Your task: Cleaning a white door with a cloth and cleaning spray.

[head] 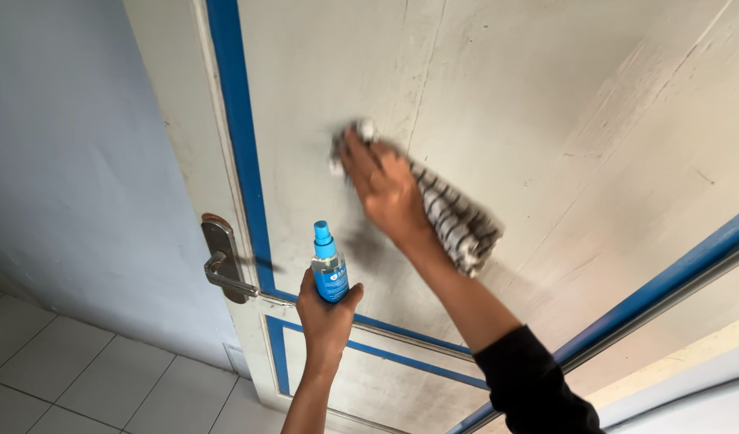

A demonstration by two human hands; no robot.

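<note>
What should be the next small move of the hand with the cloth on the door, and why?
Probably wipe the striped cloth down and left, toward the darker smudge on the door panel just below the right hand. The cloth is pressed flat there already, and the left hand holds the spray bottle upright, apart from the door.

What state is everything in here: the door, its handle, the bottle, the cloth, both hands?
Door: smudged and streaked, cream panel with blue trim.
Door handle: level, untouched.
Spray bottle: upright, blue nozzle on top, gripped by left hand.
Striped cloth: pressed flat on the door under right hand, tail hanging loose.
</note>
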